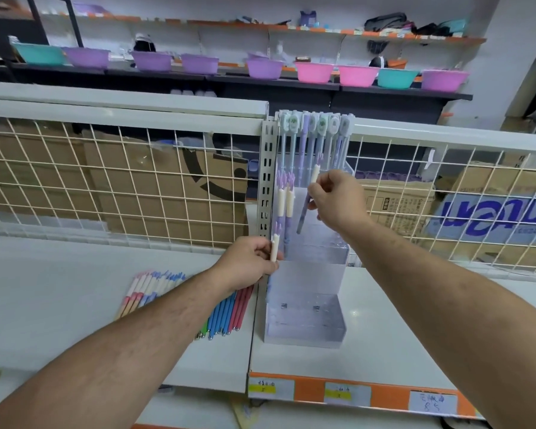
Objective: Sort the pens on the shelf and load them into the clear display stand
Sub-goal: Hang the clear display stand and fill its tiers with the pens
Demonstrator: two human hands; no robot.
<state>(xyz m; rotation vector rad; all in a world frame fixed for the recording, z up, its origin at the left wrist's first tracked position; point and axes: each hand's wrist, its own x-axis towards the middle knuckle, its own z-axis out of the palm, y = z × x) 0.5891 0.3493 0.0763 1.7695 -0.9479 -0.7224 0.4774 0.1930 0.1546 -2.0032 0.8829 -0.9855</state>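
Note:
A clear tiered display stand (305, 317) sits on the white shelf, its back rows holding several upright pens with pastel tops (310, 131). My right hand (338, 196) is shut on a purple pen with a cream cap (304, 212), held above a middle row of the stand. My left hand (248, 261) grips another purple pen with a cream cap (274, 247) at the stand's left edge. Two similar pens (285, 202) stand in the left side of the stand. A loose row of pink, blue, orange and red pens (155, 289) lies on the shelf to the left, partly hidden by my left forearm.
A white wire grid (106, 181) backs the shelf, with a slotted metal upright (268, 178) just left of the stand. Cardboard boxes (167, 193) sit behind the grid. Coloured plastic bowls (316, 72) line a far shelf. Orange price labels (347, 394) run along the shelf's front edge.

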